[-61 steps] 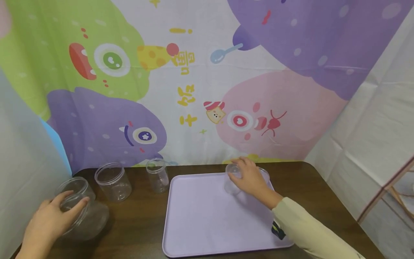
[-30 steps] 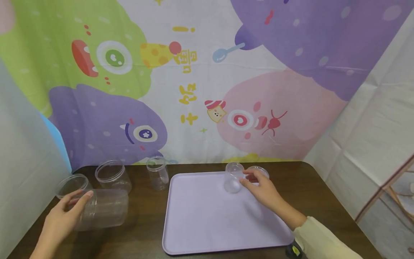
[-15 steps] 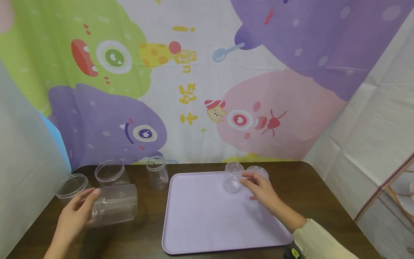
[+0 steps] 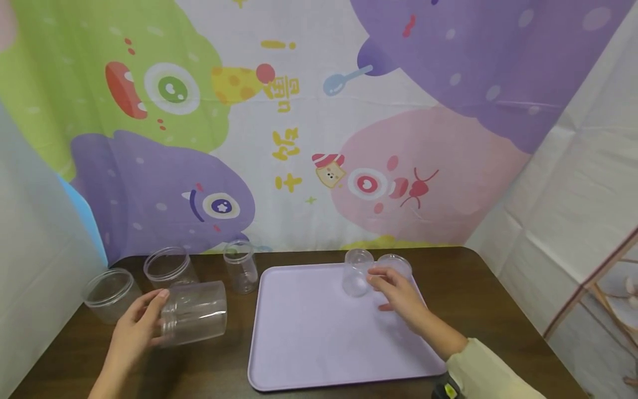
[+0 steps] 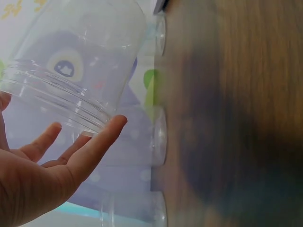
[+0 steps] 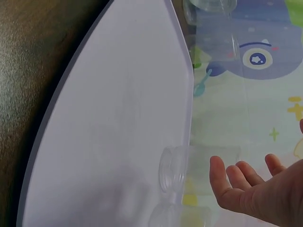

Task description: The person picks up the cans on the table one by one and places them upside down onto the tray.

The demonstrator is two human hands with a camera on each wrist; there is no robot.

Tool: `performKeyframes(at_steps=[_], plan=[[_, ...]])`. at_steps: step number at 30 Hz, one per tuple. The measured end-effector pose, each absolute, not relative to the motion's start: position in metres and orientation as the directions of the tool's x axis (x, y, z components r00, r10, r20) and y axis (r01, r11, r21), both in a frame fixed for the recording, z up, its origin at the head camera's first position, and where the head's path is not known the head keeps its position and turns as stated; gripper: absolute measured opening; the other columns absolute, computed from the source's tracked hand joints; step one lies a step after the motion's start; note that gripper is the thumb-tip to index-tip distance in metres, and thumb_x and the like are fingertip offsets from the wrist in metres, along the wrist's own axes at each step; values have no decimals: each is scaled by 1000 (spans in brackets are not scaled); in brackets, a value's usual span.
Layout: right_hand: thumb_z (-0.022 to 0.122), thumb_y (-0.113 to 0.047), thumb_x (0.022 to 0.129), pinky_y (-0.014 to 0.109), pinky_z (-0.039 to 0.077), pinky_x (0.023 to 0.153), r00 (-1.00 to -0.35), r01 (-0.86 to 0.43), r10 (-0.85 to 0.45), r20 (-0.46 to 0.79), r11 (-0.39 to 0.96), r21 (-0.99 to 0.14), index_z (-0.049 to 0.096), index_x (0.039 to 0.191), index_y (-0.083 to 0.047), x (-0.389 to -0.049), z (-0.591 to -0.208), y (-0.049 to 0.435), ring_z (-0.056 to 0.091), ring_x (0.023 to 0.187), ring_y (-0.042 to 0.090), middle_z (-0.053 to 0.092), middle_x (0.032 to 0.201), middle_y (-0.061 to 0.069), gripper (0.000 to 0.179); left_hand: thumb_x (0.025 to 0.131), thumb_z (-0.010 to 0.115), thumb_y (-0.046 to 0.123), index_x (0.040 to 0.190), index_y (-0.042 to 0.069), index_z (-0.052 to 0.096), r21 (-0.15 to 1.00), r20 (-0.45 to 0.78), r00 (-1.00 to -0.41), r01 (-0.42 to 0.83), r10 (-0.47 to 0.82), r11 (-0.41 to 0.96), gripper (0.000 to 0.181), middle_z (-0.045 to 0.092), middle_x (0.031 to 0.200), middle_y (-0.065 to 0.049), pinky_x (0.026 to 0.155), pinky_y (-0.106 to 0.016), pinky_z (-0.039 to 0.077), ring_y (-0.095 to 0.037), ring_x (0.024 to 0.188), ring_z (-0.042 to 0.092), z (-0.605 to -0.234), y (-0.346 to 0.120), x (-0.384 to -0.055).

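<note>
My left hand (image 4: 132, 327) grips a large clear plastic jar (image 4: 201, 313) by its threaded mouth end. The jar lies sideways in the air above the dark table, its base pointing right. In the left wrist view, the thumb and fingers spread around the rim of this jar (image 5: 80, 61). My right hand (image 4: 404, 299) hovers over the back right of the lilac tray (image 4: 319, 332), fingers loosely bent and holding nothing. Just left of its fingertips stands a slim clear jar (image 4: 356, 277); another clear jar (image 4: 396, 263) is partly hidden behind the hand.
Three more clear jars stand left of the tray: a wide one (image 4: 112, 296) at the far left, a second wide one (image 4: 169, 267) partly behind the held jar, and a narrow one (image 4: 241, 269) near the tray's corner. A cartoon-print curtain (image 4: 299, 221) hangs behind the table.
My left hand has raised the large jar and carried it rightward, its base swinging round to the right. My right hand has drawn back from the slim jar on the tray, leaving it standing.
</note>
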State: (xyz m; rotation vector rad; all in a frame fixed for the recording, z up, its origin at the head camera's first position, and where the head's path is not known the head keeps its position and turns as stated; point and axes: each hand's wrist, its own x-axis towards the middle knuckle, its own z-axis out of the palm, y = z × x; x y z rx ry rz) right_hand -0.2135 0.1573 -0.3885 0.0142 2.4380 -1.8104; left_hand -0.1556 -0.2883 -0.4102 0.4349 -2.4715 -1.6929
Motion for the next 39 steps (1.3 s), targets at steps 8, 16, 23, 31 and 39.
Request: performKeyframes(at_steps=[8, 16, 23, 31, 39], plan=[[55, -32, 92, 46, 55, 77, -992, 94, -59, -112, 243, -965, 51, 126, -2, -214, -391, 151, 50, 118, 35, 56, 124, 16, 45, 95, 41, 51, 139, 6, 34, 951, -87, -955, -165, -284, 263, 63, 35, 139, -19, 66, -31, 58, 7, 78, 55, -416, -279, -158], [55, -31, 91, 46, 55, 76, -991, 104, -58, -119, 218, -970, 51, 125, -2, -215, -394, 146, 50, 117, 35, 55, 124, 16, 45, 96, 40, 51, 139, 7, 34, 958, -90, -958, -158, -273, 238, 62, 37, 139, -19, 67, -31, 58, 8, 77, 56, -416, -269, -159], [56, -31, 90, 44, 55, 74, -990, 116, -53, -129, 199, -973, 51, 125, -3, -213, -394, 141, 50, 116, 35, 55, 125, 16, 45, 96, 40, 50, 139, 8, 35, 965, -88, -958, -150, -273, 214, 61, 38, 138, -18, 67, -31, 58, 5, 79, 58, -415, -258, -161], [57, -30, 90, 46, 55, 72, -988, 127, -61, -139, 168, -978, 50, 125, -2, -211, -397, 136, 49, 118, 37, 55, 126, 16, 46, 95, 40, 52, 140, 9, 36, 960, -90, -961, -153, -261, 234, 62, 39, 142, -17, 68, -33, 58, -10, 92, 60, -414, -246, -164], [55, -30, 90, 48, 55, 72, -985, 131, -93, -145, 143, -981, 50, 126, -3, -210, -398, 132, 47, 120, 39, 52, 130, 17, 45, 95, 40, 52, 139, 10, 37, 965, -87, -966, -143, -243, 222, 61, 41, 142, -20, 68, -33, 58, -14, 95, 61, -415, -234, -167]])
